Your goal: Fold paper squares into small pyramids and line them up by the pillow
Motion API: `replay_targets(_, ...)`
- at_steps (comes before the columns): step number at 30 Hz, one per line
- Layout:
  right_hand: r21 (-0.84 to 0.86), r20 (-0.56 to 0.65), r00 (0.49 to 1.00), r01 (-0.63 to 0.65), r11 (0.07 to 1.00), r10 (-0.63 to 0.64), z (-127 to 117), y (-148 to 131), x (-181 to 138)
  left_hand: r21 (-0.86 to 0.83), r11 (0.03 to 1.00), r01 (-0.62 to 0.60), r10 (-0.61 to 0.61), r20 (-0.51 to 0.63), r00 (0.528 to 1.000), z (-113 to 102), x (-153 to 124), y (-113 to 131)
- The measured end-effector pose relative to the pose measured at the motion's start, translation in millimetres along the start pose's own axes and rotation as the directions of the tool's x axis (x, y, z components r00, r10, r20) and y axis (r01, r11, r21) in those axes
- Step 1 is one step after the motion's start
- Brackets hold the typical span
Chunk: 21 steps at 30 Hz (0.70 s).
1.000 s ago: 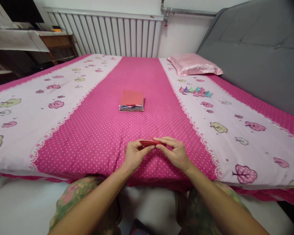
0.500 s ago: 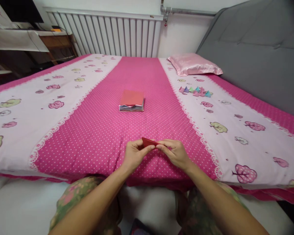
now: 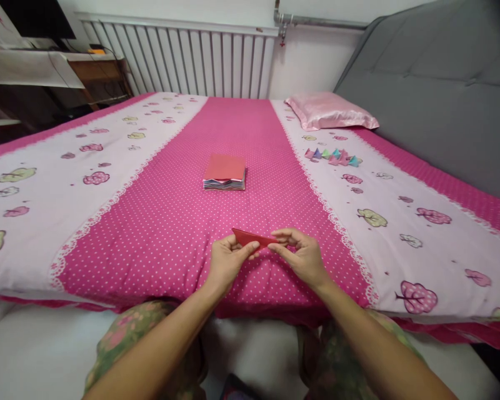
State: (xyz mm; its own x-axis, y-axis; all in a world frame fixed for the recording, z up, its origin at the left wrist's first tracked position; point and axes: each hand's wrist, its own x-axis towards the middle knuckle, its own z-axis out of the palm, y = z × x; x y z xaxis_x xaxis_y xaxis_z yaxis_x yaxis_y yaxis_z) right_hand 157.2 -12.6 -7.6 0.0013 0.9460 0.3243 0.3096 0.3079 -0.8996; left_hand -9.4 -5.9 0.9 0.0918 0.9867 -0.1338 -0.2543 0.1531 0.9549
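Note:
A folded piece of red paper is held above the near edge of the bed. My left hand pinches its left part, thumb in front and fingers behind. At the paper's right end, my right hand grips it between thumb and fingers. Beyond the hands lies a square stack of coloured paper with a red-orange sheet on top. Several small folded paper pieces in pink, purple, green and blue sit together to the right.
The bed has a pink dotted and white patterned cover. A pink pillow lies by the grey headboard. A white radiator stands along the far wall, and a desk with a monitor is at the far left.
More of the red paper now shows between my hands. My right hand has shifted slightly right, with its fingers a little raised. The stack and the small folded pieces stay put.

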Motion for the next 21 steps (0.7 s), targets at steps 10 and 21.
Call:
replay_targets(10,0.220,-0.009,0.984,-0.169,0.961,0.175,2.1,-4.7,0.4,0.058,0.994,-0.092,0.096,-0.057,0.994,1.0,-3.9,3.9)
replay_targets(21,0.270,0.075,0.979,-0.205,0.941,0.192,1.3,-5.3,3.6,0.097,0.986,-0.136,0.143,-0.068,0.987,2.5,-6.2,2.6)
